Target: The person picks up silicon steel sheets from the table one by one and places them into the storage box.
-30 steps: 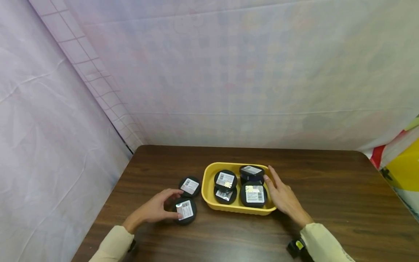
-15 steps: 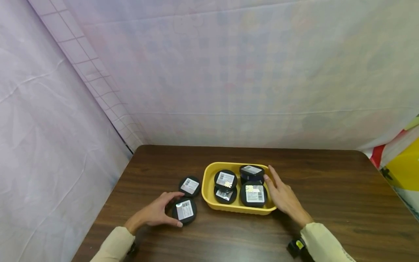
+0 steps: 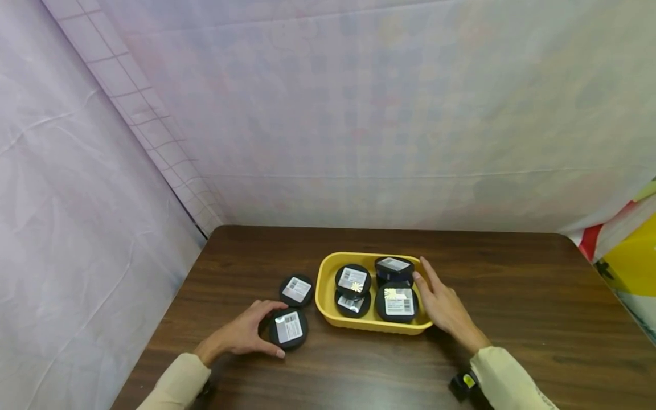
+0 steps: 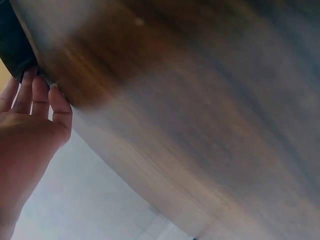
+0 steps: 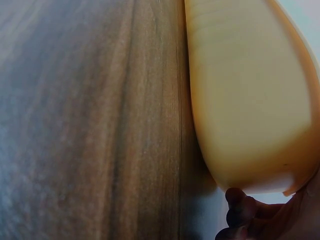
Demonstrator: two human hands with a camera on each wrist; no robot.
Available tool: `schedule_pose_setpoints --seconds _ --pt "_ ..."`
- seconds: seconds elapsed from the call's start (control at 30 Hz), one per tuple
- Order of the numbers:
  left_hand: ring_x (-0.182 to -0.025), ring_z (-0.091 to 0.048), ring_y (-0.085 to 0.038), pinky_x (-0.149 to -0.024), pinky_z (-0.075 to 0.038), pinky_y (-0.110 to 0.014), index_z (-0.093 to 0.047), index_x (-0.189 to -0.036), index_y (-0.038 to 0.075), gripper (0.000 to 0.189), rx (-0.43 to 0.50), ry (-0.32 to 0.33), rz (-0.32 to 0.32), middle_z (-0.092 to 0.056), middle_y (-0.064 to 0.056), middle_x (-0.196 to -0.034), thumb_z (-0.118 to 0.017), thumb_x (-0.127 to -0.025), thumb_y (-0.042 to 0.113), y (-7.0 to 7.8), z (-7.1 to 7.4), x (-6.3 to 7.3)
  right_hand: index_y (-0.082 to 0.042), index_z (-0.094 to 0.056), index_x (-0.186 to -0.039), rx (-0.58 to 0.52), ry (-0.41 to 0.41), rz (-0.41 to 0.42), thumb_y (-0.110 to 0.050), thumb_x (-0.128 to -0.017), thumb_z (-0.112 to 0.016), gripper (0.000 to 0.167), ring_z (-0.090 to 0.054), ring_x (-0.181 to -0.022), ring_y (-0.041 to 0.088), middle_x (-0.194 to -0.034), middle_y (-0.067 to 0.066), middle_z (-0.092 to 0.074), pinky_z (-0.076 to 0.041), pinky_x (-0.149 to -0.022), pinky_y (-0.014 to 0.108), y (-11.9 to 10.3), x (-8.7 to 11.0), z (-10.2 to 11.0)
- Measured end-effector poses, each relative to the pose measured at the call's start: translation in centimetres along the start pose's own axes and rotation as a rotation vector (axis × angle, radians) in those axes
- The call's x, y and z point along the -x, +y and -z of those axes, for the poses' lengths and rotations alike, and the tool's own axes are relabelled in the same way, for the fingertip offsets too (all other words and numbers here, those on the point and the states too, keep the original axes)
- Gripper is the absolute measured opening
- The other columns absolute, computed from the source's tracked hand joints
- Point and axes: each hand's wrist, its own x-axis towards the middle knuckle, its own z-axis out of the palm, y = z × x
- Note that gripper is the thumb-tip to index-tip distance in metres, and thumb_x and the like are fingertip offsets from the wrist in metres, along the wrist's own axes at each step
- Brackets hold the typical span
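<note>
On the table's left side, my left hand (image 3: 245,329) curves its thumb and fingers round a flat black disc (image 3: 289,328) with a white barcode label. Its fingers (image 4: 41,95) meet the dark rim of that disc in the left wrist view. A second labelled black disc (image 3: 296,290) lies just behind. My right hand (image 3: 446,307) holds the right end of the yellow tray (image 3: 353,325), thumb over the rim. Under the tray's end, curled fingers (image 5: 241,209) show in the right wrist view. Several like discs (image 3: 397,302) lie inside the tray, some stacked.
The brown wooden table (image 3: 523,302) reaches back to a pale cloth curtain (image 3: 359,114). White cloth (image 3: 92,228) hangs along the left side. At the right edge is a colourful cloth (image 3: 630,262). A small black device (image 3: 461,386) sits at the right sleeve.
My left thumb has moved from on top of the near disc to its front edge, and the fingers have spread round it. The right hand, tray and discs have stayed put.
</note>
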Motion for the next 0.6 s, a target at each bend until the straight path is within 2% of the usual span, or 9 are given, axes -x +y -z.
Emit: schedule_pose_setpoints --seconds 0.27,0.6 --pt "-0.122 -0.044 -0.023 -0.100 -0.036 -0.055 -0.042 -0.148 0.020 0.102 -0.028 -0.049 -0.012 -0.052 0.000 -0.132 -0.086 -0.065 0.060 0.14 -0.10 -0.35 -0.025 -0.005 -0.161 -0.001 0.003 0.002 -0.060 -0.103 -0.017 0.069 -0.045 -0.124 0.059 -0.146 0.033 -0.039 -0.036 -0.099 0.069 -0.07 0.05 0.06" --pt "-0.114 -0.043 -0.019 -0.094 -0.034 -0.045 -0.038 -0.153 0.022 0.111 -0.096 -0.078 0.010 -0.048 0.003 -0.123 -0.085 -0.061 0.065 0.37 -0.63 -0.83 -0.026 -0.004 -0.161 -0.004 0.004 0.005 -0.060 -0.103 -0.017 0.069 -0.045 -0.124 0.059 -0.146 0.034 -0.039 -0.036 -0.099 0.069 -0.12 0.10 0.01"
